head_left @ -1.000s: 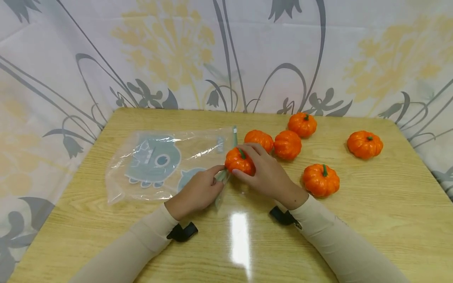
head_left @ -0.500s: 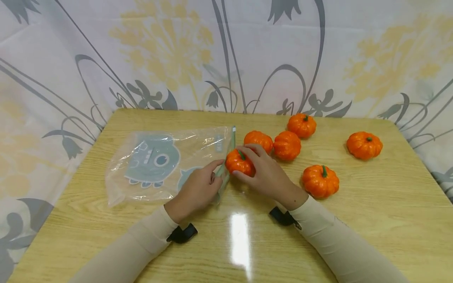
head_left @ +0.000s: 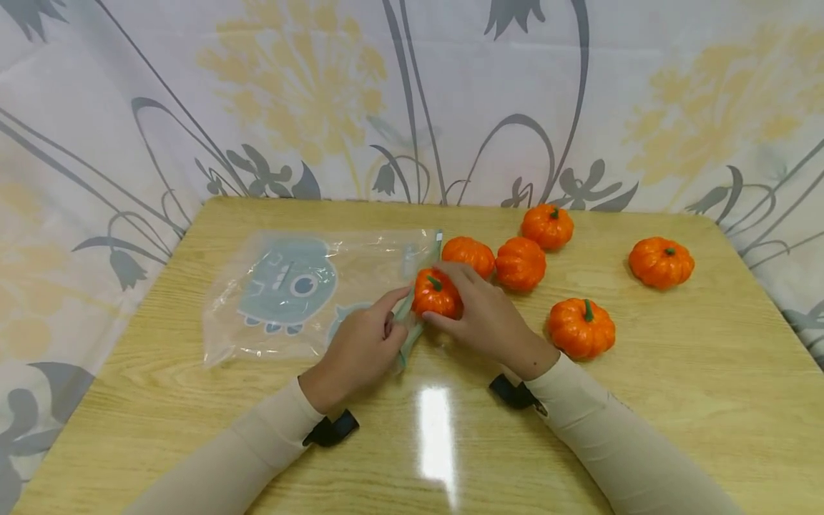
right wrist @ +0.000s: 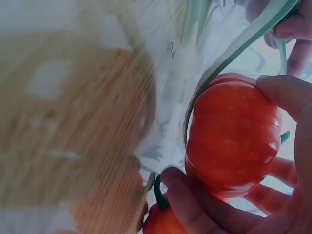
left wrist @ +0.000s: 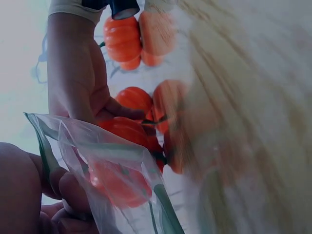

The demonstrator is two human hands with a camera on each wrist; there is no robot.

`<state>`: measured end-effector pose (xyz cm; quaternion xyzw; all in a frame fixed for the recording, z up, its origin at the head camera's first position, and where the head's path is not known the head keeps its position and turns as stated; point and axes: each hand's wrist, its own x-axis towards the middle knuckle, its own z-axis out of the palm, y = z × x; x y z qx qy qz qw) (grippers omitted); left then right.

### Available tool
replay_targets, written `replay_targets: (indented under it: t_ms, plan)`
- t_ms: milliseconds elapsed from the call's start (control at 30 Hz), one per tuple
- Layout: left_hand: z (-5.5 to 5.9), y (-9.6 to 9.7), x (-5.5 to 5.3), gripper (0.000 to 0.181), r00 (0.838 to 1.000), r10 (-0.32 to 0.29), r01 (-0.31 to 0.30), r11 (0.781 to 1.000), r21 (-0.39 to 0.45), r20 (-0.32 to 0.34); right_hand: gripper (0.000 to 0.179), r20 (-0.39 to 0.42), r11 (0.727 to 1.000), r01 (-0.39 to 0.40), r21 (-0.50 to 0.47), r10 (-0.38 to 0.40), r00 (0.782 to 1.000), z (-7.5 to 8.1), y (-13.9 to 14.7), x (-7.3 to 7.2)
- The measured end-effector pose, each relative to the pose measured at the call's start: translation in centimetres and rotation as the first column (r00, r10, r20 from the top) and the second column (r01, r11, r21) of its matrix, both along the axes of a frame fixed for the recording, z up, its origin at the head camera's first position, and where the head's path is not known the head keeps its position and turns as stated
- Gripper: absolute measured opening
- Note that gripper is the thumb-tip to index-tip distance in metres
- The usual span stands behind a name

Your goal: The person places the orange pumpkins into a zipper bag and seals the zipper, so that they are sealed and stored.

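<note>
A clear zip bag (head_left: 373,265) printed with a pale blue cartoon monster lies flat on the table, its green-edged mouth facing right. My left hand (head_left: 363,343) pinches the near part of that mouth; in the left wrist view the bag's edge (left wrist: 46,151) stands lifted and parted. My right hand (head_left: 486,315) grips a small orange pumpkin (head_left: 438,295) with a green stem, right at the bag's mouth. The right wrist view has the pumpkin (right wrist: 234,136) between thumb and fingers, against the green edge of the bag (right wrist: 234,56).
Behind the right hand sit more pumpkins: one (head_left: 468,256) close to the bag, another (head_left: 521,264) touching its side, and a third (head_left: 547,227) farther back. One pumpkin (head_left: 582,328) lies near the right wrist, another (head_left: 661,262) far right. A patterned curtain (head_left: 412,100) hangs behind the table.
The bag has shifted slightly right, and its mouth has come up against the held pumpkin. My left hand has stayed nearly in place with its pinch on the edge; the right hand has hardly moved.
</note>
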<state>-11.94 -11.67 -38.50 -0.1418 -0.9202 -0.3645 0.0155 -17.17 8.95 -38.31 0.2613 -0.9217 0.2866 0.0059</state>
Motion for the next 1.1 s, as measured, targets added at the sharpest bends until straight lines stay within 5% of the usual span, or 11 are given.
replay_targets:
  t_ms: [667, 1100]
  plan:
    - [-0.26, -0.01, 0.35, 0.056, 0.990, -0.068, 0.075, 0.996, 0.051, -0.122, 0.075, 0.019, 1.000, -0.016, 0.010, 0.015, 1.000, -0.37, -0.06, -0.17]
    - [-0.24, 0.13, 0.42, 0.053, 0.969, -0.090, 0.102, 0.994, 0.041, -0.231, 0.076, 0.054, 0.999, 0.005, -0.032, -0.003, 0.999, -0.32, 0.03, -0.48]
